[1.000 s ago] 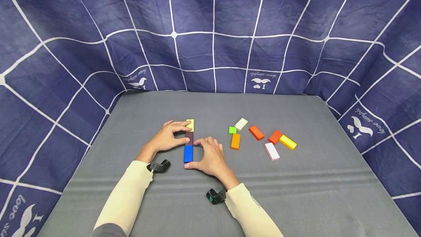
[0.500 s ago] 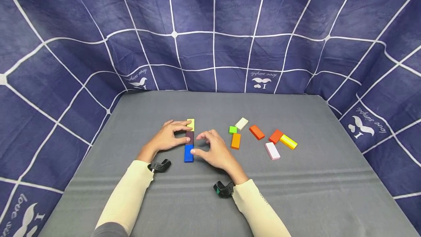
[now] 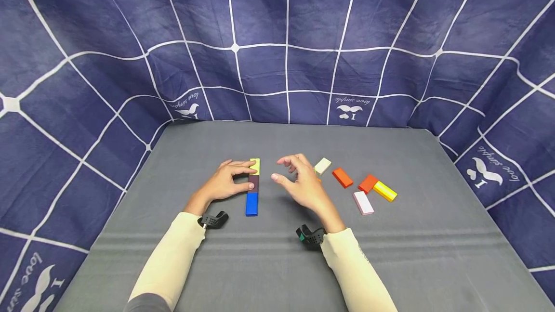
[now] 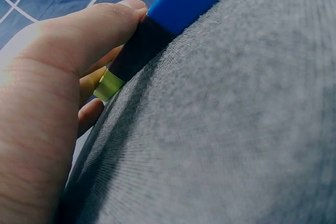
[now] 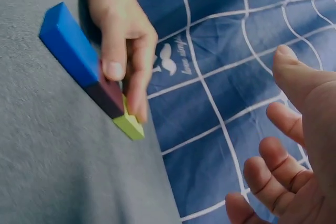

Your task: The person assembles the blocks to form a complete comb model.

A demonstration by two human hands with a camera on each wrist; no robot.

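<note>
Three blocks lie end to end in a row on the grey table: a yellow block (image 3: 256, 165) farthest away, a dark purple block (image 3: 254, 183) in the middle, a blue block (image 3: 252, 204) nearest. From the left side my left hand (image 3: 224, 180) rests on the row, thumb at the purple block and fingers reaching onto the yellow one. In the right wrist view the blue block (image 5: 68, 43) and the left hand (image 5: 123, 40) show from the other side. Right of the row my right hand (image 3: 303, 184) is raised, holding nothing, its fingers loosely bent and spread from the thumb.
Loose blocks lie to the right: cream (image 3: 323, 165), red-orange (image 3: 342, 177), another red-orange (image 3: 367, 183), yellow (image 3: 385, 190) and pale pink (image 3: 363, 202). An orange block is mostly hidden behind the right hand. A blue gridded cloth (image 3: 312, 71) surrounds the grey table (image 3: 277, 264).
My right hand has drawn away from the blue block, moving right and up towards the loose blocks, and now covers the green one. The left hand stays on the row.
</note>
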